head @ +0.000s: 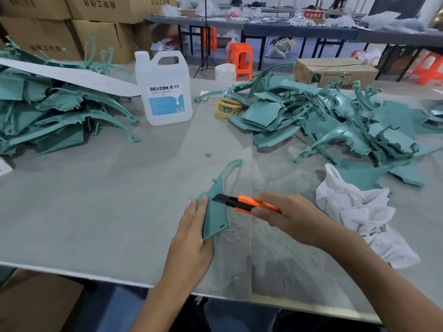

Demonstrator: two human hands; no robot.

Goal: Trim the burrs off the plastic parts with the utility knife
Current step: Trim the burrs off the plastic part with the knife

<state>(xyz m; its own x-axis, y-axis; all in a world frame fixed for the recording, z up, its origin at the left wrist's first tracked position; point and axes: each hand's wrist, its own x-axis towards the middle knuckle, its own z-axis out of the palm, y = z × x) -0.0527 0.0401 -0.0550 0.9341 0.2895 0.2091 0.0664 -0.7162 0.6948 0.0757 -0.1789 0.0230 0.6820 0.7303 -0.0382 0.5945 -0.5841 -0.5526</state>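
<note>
A teal plastic part (217, 212) with a curved arm pointing away lies tilted near the table's front middle. My left hand (191, 233) holds it along its left edge. My right hand (290, 216) grips an orange utility knife (249, 204), whose dark blade rests across the part's upper right edge. Thin teal shavings (259, 245) litter the table beneath and to the right of the part.
Heaps of teal parts lie at the left (52, 111) and right (335, 123) of the grey table (96, 212). A clear jug (165, 89) stands at the middle back, yellow rings (227, 106) beside it. A white rag (359, 212) lies at the right. Cardboard boxes (72, 22) stand behind.
</note>
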